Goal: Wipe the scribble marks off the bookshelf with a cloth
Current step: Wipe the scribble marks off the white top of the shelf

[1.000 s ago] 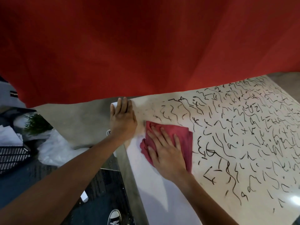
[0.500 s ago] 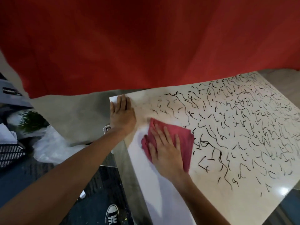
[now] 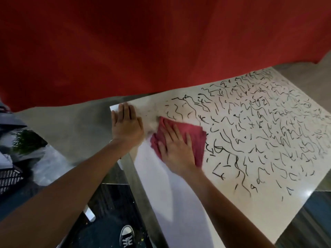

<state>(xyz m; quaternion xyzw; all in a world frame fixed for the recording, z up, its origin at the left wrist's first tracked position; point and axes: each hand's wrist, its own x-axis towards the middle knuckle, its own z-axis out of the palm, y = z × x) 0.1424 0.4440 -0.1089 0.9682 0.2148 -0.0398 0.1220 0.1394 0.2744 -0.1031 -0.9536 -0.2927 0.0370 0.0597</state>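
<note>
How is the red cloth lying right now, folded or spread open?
Folded: the red cloth shows several stacked layer edges along its right side, pressed flat on the bookshelf panel under the right hand.

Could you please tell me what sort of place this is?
Probably an indoor room, perhaps a home or studio: a scribbled white bookshelf, a red wall behind it, a green plant and a black crate.

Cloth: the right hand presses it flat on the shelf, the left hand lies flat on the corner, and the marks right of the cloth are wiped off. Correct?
No. The head view shows black marks covering the shelf right of the cloth. The right hand does press it flat, and the left hand lies flat on the corner.
</note>
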